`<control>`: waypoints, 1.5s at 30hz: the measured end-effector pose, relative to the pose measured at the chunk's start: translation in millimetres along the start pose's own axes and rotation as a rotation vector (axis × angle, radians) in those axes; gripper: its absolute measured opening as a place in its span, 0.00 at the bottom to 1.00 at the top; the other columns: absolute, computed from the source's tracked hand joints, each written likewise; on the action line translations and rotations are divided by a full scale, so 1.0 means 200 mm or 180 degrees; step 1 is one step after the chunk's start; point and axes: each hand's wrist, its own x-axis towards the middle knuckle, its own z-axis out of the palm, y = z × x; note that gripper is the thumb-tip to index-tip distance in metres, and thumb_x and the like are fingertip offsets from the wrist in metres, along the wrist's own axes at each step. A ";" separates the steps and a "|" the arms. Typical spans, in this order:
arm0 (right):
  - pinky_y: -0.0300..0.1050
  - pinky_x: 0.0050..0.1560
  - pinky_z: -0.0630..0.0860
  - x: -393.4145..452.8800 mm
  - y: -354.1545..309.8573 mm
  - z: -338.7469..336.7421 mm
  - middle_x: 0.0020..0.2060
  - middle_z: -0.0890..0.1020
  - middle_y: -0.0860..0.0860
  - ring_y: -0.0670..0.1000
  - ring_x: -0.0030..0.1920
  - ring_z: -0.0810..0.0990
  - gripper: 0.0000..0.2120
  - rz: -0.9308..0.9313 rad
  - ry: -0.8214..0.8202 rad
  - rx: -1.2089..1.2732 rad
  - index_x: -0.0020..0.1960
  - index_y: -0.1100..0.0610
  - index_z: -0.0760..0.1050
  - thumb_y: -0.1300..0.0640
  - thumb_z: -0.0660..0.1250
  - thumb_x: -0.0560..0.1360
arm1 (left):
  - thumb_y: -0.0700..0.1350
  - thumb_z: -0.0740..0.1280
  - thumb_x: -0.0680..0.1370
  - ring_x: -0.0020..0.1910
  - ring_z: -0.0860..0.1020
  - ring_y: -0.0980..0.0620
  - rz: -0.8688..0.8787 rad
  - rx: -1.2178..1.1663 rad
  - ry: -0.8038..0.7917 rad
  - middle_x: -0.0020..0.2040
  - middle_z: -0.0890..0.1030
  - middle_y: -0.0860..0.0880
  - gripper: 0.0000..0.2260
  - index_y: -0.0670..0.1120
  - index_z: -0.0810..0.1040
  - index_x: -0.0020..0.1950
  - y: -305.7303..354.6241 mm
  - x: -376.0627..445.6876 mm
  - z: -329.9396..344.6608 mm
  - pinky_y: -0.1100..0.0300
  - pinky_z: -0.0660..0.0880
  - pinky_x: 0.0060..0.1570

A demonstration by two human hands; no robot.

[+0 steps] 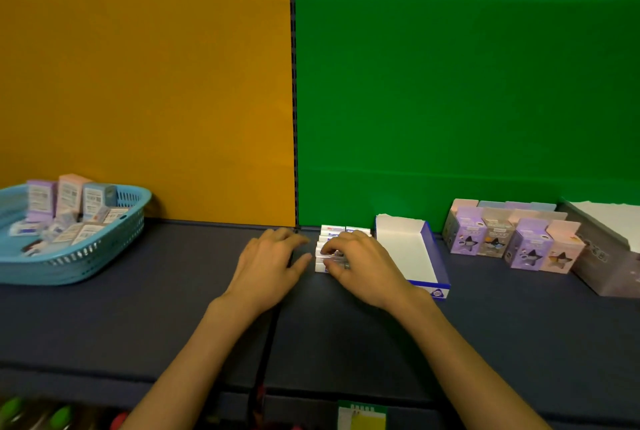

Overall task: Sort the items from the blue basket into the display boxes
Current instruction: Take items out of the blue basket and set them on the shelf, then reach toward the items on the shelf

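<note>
The blue basket (104,249) stands at the far left of the dark shelf and holds several small purple, pink and white boxes (69,201). In the middle, a row of small white boxes (330,232) lies on the shelf beside a white and blue display box (429,256). My right hand (360,263) lies over that row, its fingers curled onto the nearest small white box. My left hand (270,259) rests just left of the row, fingers loosely bent and holding nothing.
Several purple and pink star-print boxes (512,242) stand at the right by a grey display box (609,256). An orange panel (145,83) and a green panel (467,83) form the back wall. The shelf's front edge (311,391) lies near me.
</note>
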 end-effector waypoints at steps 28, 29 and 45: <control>0.47 0.55 0.72 0.25 -1.24 0.42 0.56 0.79 0.44 0.47 0.57 0.75 0.11 -0.0592 -0.0060 0.0292 0.62 0.46 0.76 0.48 0.64 0.80 | 0.61 0.58 0.81 0.71 0.68 0.52 -0.1127 0.0682 0.0074 0.75 0.67 0.56 0.24 0.58 0.64 0.77 -1.00 -1.10 -0.66 0.50 0.69 0.65; 0.47 0.55 0.72 0.26 -1.30 0.43 0.56 0.79 0.44 0.47 0.57 0.75 0.11 -0.0580 -0.0054 0.0267 0.62 0.46 0.77 0.48 0.64 0.80 | 0.61 0.57 0.81 0.70 0.69 0.52 -0.1108 0.0691 0.0092 0.75 0.67 0.56 0.24 0.58 0.65 0.77 -1.05 -1.13 -0.68 0.51 0.69 0.65; 0.49 0.52 0.75 0.54 -1.84 0.57 0.56 0.81 0.45 0.49 0.56 0.78 0.11 -0.0210 0.0109 -0.0143 0.59 0.48 0.79 0.49 0.66 0.78 | 0.59 0.59 0.81 0.68 0.70 0.51 -0.0704 0.0578 0.0300 0.71 0.72 0.55 0.23 0.55 0.67 0.76 -1.77 -1.24 -1.04 0.51 0.71 0.60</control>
